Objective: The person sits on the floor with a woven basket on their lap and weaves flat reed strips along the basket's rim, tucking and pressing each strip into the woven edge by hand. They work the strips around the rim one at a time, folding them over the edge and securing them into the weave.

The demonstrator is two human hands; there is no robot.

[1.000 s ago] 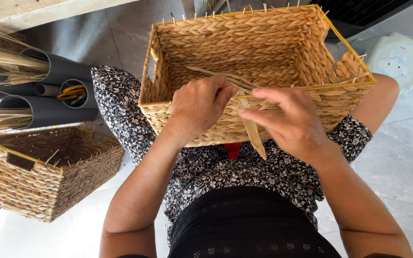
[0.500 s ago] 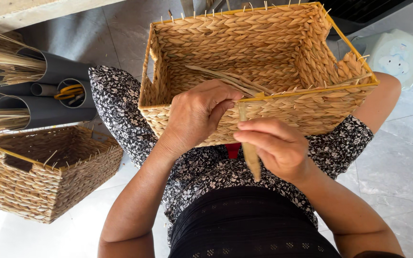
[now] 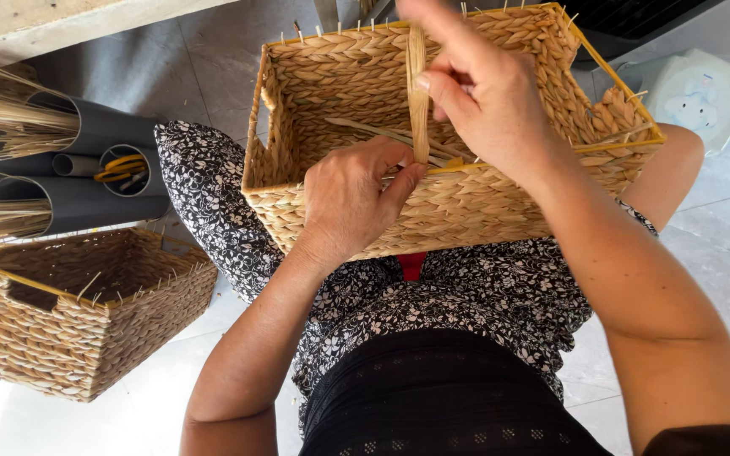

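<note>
A rectangular woven straw basket (image 3: 500,211) rests on my lap, its opening facing up toward me. My left hand (image 3: 350,198) presses on the near wall at the rim, thumb beside a flat straw strand (image 3: 417,89). My right hand (image 3: 483,93) pinches that strand and holds it stretched upward over the basket's inside. Loose strands lie across the basket's interior. Thin wire ends stick up along the far rim.
A second woven basket (image 3: 69,325) stands on the floor at my left. Behind it, grey tubes (image 3: 99,169) hold bundles of straw and some yellow cord. A pale plastic object (image 3: 699,93) lies on the tiled floor at the upper right.
My right hand has risen from below the basket's near rim to above its inside, pulling the strand up and over the rim. My left hand stayed on the near wall.
</note>
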